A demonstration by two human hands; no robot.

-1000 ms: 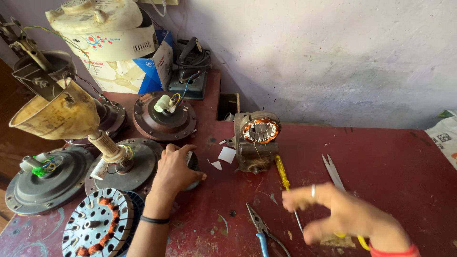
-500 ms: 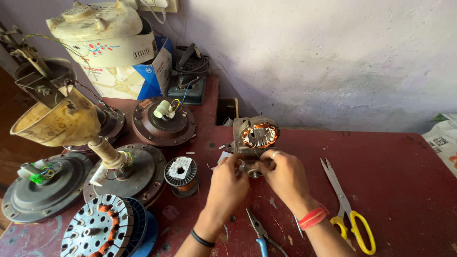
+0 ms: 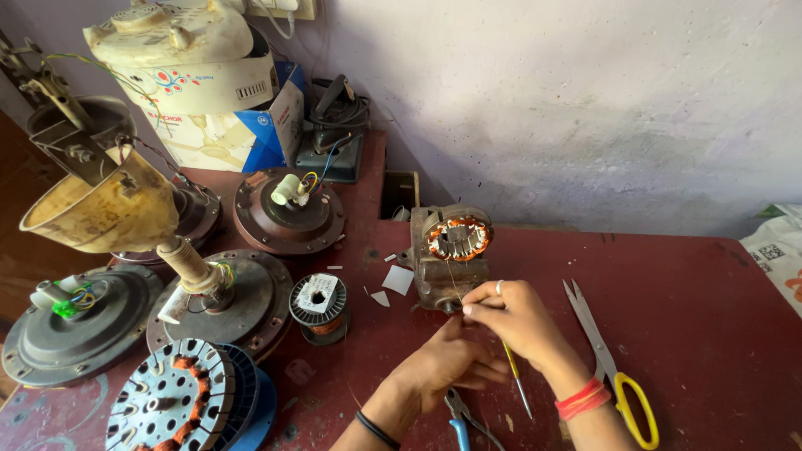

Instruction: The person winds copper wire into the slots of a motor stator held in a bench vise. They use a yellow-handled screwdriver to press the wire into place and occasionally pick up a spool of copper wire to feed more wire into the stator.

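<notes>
Seen from the head camera: right hand with fingertips pinched narrow on a thin copper wire from the small motor stator mid-table, left hand loosely curled beneath for support, beside a wire spool and yellow-handled scissors.

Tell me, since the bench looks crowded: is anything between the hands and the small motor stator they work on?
Nothing visible. The right hand pinches a thin wire at the small motor stator; the left hand sits just below.
</notes>
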